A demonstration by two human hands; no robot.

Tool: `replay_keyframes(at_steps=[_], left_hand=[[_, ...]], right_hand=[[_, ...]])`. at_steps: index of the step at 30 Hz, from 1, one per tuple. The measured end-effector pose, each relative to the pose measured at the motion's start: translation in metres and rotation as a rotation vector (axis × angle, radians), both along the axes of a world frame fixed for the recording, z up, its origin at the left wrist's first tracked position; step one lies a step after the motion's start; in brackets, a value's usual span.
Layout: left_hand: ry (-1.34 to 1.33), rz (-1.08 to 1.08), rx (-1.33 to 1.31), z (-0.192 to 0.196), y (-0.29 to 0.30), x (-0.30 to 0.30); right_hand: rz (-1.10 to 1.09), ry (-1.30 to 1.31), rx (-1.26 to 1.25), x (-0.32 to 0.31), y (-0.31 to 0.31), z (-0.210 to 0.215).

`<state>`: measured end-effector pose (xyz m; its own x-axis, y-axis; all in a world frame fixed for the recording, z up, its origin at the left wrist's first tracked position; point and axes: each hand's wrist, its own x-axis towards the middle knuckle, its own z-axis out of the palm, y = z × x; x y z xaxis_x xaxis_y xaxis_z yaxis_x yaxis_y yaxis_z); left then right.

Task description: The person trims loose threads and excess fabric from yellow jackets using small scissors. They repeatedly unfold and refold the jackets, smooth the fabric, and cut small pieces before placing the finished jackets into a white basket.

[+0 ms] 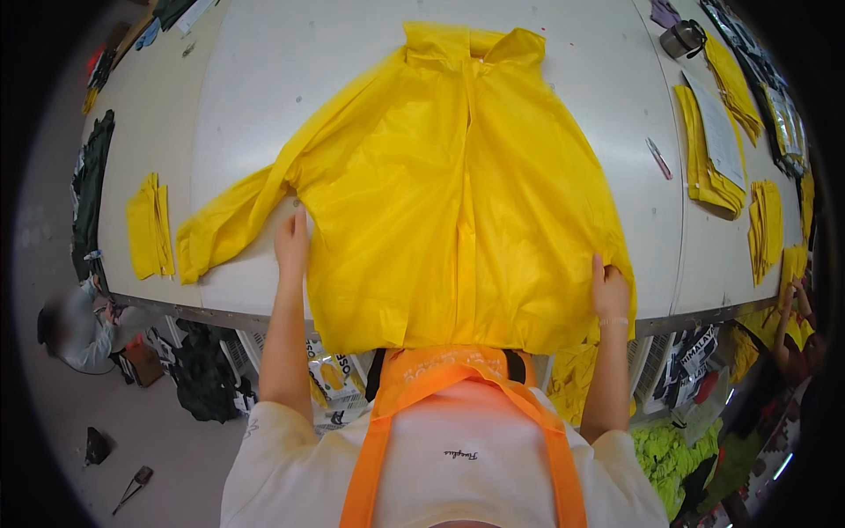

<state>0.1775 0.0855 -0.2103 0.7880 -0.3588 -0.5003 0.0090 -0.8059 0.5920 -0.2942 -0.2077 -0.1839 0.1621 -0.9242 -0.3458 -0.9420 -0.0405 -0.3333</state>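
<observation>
yellow jacket (458, 194) lies spread flat and unfolded, left hand (291, 242) pressing flat, right hand (609, 290) pinching its near-right edge.

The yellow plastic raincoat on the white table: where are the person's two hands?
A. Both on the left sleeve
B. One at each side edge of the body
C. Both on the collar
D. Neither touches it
B: the left hand and the right hand rest on opposite side edges of the yellow plastic raincoat, which lies spread flat on the white table.

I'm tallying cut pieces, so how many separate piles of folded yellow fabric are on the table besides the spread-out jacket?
4 in view: one pile at the left, three at the right. More may be hidden near the right rim.
</observation>
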Motion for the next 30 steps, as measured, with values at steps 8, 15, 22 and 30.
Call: replay_keyframes(at_steps=[8, 15, 22, 30], left_hand=[[-0.382, 0.187, -0.694, -0.021, -0.035, 0.100], [-0.744, 0.064, -0.372, -0.011, -0.062, 0.186], [-1.104, -0.087, -0.213, -0.032, -0.103, 0.013], [-0.075, -0.620, 0.038, -0.015, -0.156, -0.108]], right_hand=[[-0.178, -0.563, -0.093, -0.005, -0.106, -0.016], [-0.059, -0.403, -0.359, 0.047, -0.217, -0.042], [0.300, -0.584, -0.412, 0.148, -0.097, -0.025], [0.271, -0.694, 0.154, 0.231, 0.073, -0.038]])
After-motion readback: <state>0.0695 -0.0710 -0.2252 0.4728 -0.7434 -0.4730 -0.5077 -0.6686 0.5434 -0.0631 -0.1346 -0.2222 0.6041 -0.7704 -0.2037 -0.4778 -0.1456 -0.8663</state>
